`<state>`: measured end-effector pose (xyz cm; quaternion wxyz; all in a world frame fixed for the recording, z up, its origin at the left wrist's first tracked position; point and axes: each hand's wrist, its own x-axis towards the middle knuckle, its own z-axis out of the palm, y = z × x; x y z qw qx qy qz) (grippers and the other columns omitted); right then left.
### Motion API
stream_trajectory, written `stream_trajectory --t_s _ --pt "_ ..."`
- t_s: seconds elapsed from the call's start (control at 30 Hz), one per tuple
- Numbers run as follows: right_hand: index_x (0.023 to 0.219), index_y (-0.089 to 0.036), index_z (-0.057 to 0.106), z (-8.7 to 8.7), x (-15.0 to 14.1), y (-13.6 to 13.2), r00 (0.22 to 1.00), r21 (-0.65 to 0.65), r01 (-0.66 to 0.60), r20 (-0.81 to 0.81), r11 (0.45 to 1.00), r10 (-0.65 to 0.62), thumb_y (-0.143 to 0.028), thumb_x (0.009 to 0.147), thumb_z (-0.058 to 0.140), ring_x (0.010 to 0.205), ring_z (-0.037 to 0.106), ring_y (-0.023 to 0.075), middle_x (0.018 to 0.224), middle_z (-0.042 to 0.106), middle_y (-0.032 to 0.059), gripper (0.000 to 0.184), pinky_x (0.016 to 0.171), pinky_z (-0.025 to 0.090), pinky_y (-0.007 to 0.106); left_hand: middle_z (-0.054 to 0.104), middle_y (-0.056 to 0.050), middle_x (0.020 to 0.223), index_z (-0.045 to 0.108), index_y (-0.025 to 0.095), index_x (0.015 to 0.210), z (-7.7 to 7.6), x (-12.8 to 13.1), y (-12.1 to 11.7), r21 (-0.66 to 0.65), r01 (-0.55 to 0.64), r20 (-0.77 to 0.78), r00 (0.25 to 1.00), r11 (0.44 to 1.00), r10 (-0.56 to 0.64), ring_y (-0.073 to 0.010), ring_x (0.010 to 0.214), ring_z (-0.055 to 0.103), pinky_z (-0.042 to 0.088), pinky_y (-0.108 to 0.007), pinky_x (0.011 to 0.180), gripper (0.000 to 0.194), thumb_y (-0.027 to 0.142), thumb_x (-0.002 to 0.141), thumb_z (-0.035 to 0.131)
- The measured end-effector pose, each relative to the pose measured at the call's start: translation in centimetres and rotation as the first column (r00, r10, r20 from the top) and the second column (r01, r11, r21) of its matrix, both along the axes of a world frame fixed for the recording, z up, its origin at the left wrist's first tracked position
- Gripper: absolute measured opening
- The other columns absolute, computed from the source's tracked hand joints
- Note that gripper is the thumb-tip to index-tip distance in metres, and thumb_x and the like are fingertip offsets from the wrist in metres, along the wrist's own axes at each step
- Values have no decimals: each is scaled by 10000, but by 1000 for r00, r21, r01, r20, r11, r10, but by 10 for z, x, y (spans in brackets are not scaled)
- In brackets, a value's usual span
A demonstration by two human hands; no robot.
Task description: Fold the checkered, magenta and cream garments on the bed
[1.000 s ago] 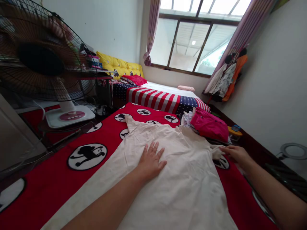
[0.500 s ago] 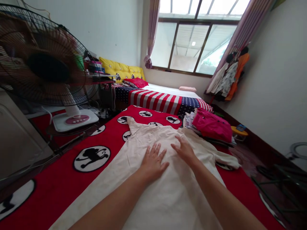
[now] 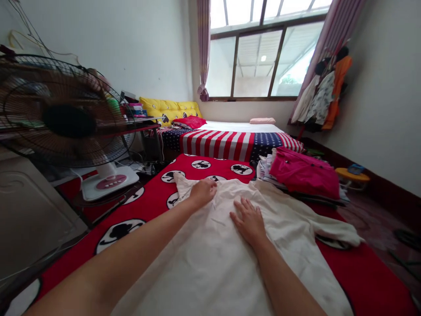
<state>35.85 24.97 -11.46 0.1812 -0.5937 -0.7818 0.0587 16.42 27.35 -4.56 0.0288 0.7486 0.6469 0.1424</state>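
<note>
A: Nearest in view?

B: White garment (image 3: 204, 263), spread flat with soft creases, extending from the lower edge of view at six o'clock to the neck end at twelve. Hours read from the middle of the cloth.

A: Beneath?

B: Red blanket (image 3: 154, 197), patterned with black monkey figures in white ovals.

A: Sleeve (image 3: 342, 230)?

B: At three o'clock, stretched out over the blanket and partly covering one oval.

A: Right hand (image 3: 248, 217)?

B: At one o'clock, palm down on the garment, fingers spread wide.

A: Left hand (image 3: 204, 192)?

B: Slightly farther, at eleven o'clock, close to the neck end. Fingers curled and narrow, over the fabric. Pinching cloth or merely touching: impossible to determine from this angle.

A: Beyond the hands?

B: At ten o'clock, electric fan (image 3: 69, 120) with blurred blades, above a white base (image 3: 112, 182). At two o'clock, pile of folded clothes topped by a bright pink garment (image 3: 302, 171). Farther along the same hour, yellow stool (image 3: 351, 177) with a blue object on top.

A: Background?

B: At twelve o'clock, bed under a striped and starred cover (image 3: 220, 145). At eleven, red pillow (image 3: 190, 122) in front of a yellow cushion (image 3: 174, 109). At one, hanging clothes (image 3: 325, 96) beside a curtain. Farthest, at twelve, window (image 3: 259, 66) in dark frames.
</note>
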Motion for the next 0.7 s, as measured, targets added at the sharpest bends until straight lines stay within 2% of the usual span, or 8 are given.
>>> stream_trajectory --t_s 0.13,0.23,0.3,0.4,0.5,0.6,0.63,0.7 --pt "1222 -219 604 -5 3 2 992 31 -15 -125 999 19 -333 876 508 1383 333 274 1468 434 96 377 1109 211 552 681 -104 1111 609 188 1198 -4 -17 47 -10 -68 -57 996 998 68 -281 1026 625 471 -340 838 535 535 792 595" --pt "1142 -186 633 -11 6 7 960 98 4 -279 995 24 -287 846 522 1316 426 285 1384 525 126 332 1096 246 553 706 -84 946 683 180 992 -7 -17 53 -31 -1 -114 994 1000 -3 -278 914 652 481 -327 771 408 511 758 642" --pt "1120 -143 626 -14 8 11 900 154 44 -434 987 27 -289 825 523 1252 490 288 1314 569 166 345 1074 313 513 690 -97 963 672 166 958 -7 -11 39 -3 84 -154 985 996 -83 -271 930 638 478 -330 778 293 412 832 574" --pt "1115 -116 591 -17 9 16 747 193 131 -664 972 32 -345 815 508 1064 607 267 1218 595 194 386 937 465 427 644 -89 1093 629 199 1055 -12 -1 -1 18 276 -220 939 961 -265 -247 1005 600 467 -339 835 241 292 906 462" --pt "1096 -130 578 -15 9 16 653 191 195 -757 962 18 -414 811 513 849 645 224 1134 594 172 407 796 518 384 635 -63 1097 626 222 1033 -20 3 -49 -22 510 -293 819 860 -494 -209 955 605 476 -320 833 226 238 929 426" --pt "1087 -123 591 -10 8 11 660 184 217 -751 959 -6 -475 798 546 723 610 186 1071 594 148 457 740 513 361 630 -85 1075 623 193 1031 -24 -3 -80 8 671 -357 695 742 -624 -209 934 604 487 -331 830 246 202 939 395" --pt "1103 -123 593 -8 8 9 677 181 219 -736 959 -16 -499 796 555 696 594 177 1061 597 139 488 724 508 353 629 -88 1081 616 192 1064 -23 -6 -85 37 681 -345 695 731 -630 -206 943 603 488 -330 837 256 194 937 393" --pt "1179 -143 581 -3 8 4 734 181 205 -679 962 -29 -539 791 568 677 575 168 1064 606 120 554 699 493 335 618 -79 1145 580 211 1171 -21 -14 -84 102 641 -273 754 761 -598 -193 1005 593 477 -318 883 312 162 920 402"
